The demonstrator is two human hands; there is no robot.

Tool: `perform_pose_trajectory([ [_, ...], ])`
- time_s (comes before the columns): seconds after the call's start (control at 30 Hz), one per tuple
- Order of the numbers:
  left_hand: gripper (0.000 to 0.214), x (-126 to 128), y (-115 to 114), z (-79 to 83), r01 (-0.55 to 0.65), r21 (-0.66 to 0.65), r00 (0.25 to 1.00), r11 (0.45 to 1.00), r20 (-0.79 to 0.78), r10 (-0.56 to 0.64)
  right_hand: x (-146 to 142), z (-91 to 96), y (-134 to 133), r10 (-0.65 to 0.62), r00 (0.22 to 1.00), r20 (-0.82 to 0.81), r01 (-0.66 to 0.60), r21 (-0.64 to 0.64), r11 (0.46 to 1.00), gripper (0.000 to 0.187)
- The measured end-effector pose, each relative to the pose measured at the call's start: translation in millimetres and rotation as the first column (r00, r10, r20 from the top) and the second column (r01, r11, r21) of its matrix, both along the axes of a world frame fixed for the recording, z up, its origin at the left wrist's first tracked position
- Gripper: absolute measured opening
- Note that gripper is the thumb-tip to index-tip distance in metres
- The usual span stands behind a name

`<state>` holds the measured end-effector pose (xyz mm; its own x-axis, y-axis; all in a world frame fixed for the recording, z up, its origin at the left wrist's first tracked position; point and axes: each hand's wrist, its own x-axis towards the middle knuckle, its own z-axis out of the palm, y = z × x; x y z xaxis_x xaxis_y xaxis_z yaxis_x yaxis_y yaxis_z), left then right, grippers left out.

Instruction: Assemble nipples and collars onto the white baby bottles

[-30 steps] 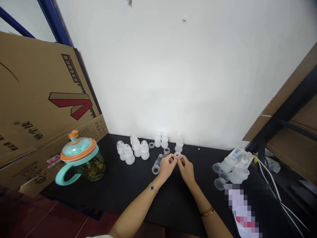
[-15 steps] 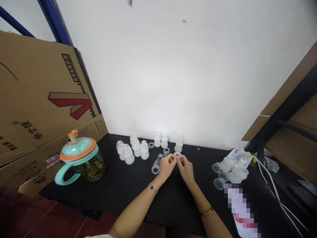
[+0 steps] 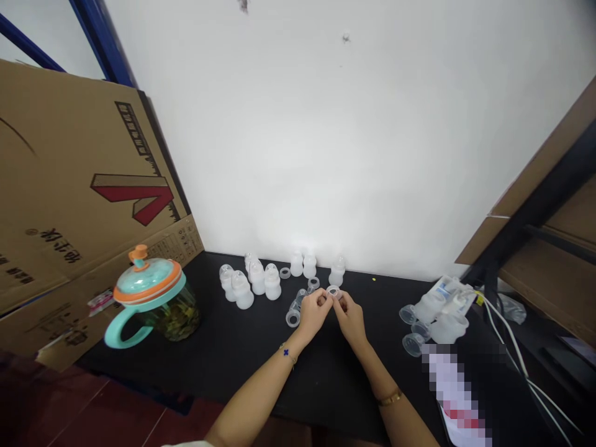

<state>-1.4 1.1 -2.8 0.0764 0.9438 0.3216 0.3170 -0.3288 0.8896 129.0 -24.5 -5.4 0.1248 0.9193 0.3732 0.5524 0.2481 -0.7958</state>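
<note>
Both my left hand [image 3: 315, 310] and my right hand [image 3: 349, 316] are closed on one pale bottle collar ring [image 3: 333, 290], thumbs meeting at its near edge. Something clear seems to sit inside the ring, but my fingers cover part of it. Close behind the ring stands a white baby bottle [image 3: 337, 271]. Beside my left hand lie a loose ring [image 3: 293, 318], another ring [image 3: 313, 283] and clear nipples [image 3: 302, 296], partly overlapping. A third ring [image 3: 284, 272] lies farther back, near two upright white bottles [image 3: 309, 265].
Several bottles with clear tops [image 3: 242, 290] stand grouped at left, beside a turquoise-lidded jug [image 3: 172, 304] and a large carton [image 3: 69, 174]. Bottles and clear cups [image 3: 413, 343] lie at right, near a phone [image 3: 459, 397] and white cables [image 3: 505, 329]. A white wall [image 3: 326, 155] rises behind the black table [image 3: 233, 354].
Hardly anything differs. Both hands keep the ring at the same place, and the whole view has shifted very slightly.
</note>
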Motion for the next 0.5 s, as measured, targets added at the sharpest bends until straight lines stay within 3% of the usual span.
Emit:
perform_pose_trajectory([
  [0.5, 0.027, 0.8, 0.6, 0.1, 0.003, 0.002, 1.0, 1.0, 0.011, -0.003, 0.4, 0.3, 0.5, 0.001, 1.0, -0.01, -0.001, -0.004, 1.0, 0.041],
])
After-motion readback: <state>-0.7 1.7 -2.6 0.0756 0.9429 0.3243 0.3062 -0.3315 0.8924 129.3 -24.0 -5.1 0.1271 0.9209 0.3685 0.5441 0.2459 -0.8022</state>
